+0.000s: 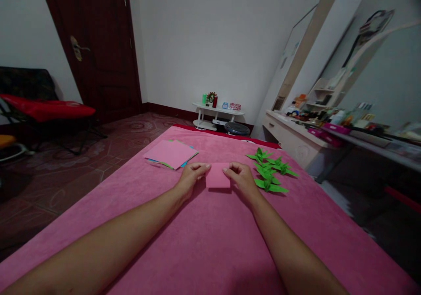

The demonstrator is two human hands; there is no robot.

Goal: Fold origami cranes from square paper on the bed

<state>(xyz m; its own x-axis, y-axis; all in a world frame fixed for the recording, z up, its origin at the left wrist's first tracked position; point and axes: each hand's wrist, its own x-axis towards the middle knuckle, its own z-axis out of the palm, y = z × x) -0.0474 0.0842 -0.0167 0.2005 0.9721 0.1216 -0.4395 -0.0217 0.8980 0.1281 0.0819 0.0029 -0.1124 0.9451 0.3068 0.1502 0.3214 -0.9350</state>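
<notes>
A small pink sheet of origami paper (pixel 218 176), which looks folded, is held just above the pink cloth (pixel 213 229). My left hand (pixel 192 176) pinches its left edge between thumb and fingers. At the opposite edge, my right hand (pixel 241 176) grips it the same way, thumb on top. Left of my hands lies a stack of coloured paper (pixel 171 153), pink on top with blue and green edges sticking out. Several green folded paper cranes (pixel 269 172) sit close together just right of my right hand.
Beyond the cloth's far edge stands a low white shelf (pixel 219 109) with small items. A cluttered white dressing table (pixel 296 132) runs along the right. At the left are a red folding chair (pixel 49 110) and a dark red door (pixel 95 44).
</notes>
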